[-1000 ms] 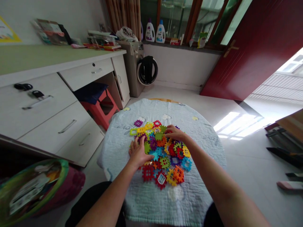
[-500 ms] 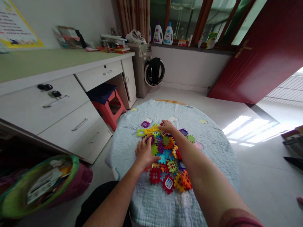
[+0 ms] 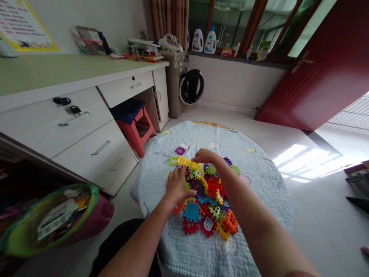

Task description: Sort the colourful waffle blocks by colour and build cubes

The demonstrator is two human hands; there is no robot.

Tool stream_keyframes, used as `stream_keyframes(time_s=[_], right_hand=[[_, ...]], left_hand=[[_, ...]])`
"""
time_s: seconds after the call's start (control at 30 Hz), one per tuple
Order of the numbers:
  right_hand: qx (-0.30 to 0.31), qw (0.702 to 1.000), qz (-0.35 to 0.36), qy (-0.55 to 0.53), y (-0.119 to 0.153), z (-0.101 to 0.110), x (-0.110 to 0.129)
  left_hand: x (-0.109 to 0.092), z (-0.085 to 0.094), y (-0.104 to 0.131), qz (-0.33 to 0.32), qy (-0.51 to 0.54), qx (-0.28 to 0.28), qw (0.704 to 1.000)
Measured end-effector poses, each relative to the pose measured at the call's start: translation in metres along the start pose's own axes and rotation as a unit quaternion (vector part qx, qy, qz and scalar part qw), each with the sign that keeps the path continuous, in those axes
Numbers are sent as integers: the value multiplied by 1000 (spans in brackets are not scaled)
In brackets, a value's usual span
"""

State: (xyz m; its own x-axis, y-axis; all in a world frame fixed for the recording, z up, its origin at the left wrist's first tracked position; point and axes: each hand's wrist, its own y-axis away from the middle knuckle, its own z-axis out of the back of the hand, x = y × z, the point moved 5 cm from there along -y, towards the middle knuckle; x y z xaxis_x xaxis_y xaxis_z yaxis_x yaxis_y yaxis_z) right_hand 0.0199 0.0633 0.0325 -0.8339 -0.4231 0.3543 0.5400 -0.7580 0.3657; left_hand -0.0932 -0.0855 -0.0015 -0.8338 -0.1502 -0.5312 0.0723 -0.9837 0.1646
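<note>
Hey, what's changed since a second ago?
The right hand has moved left, to the far edge of the pile. A blue square now partly covers a red piece at the near edge. The left hand and lone purple piece stayed put.

Multicoloured toothed pieces [image 3: 206, 198] heaped, overlapping, on pale cloth [image 3: 266, 175].

The right hand [image 3: 204, 155] screens its fingertips from view, its forearm [image 3: 248, 204] covering some toothed plastic pieces [image 3: 211, 186]; far beyond the left hand [image 3: 176, 187], a wall poster [image 3: 24, 29] runs off frame, lettering illegible.
</note>
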Motion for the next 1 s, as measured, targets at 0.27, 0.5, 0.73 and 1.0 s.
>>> stream_keyframes(time_s=[0.27, 0.5, 0.73, 1.0], right_hand=[[-94, 995, -10, 29, -66, -31, 53], [-37, 997, 42, 60, -39, -32, 45], [-52, 992, 103, -55, 53, 0, 1], [-267, 933, -182, -161, 89, 12, -120]], left_hand=[[8, -6, 0, -13, -7, 21, 1000], [3, -4, -2, -34, 3, 14, 999], [-1, -11, 1, -98, 6, 13, 995], [14, 10, -25, -24, 15, -58, 998]])
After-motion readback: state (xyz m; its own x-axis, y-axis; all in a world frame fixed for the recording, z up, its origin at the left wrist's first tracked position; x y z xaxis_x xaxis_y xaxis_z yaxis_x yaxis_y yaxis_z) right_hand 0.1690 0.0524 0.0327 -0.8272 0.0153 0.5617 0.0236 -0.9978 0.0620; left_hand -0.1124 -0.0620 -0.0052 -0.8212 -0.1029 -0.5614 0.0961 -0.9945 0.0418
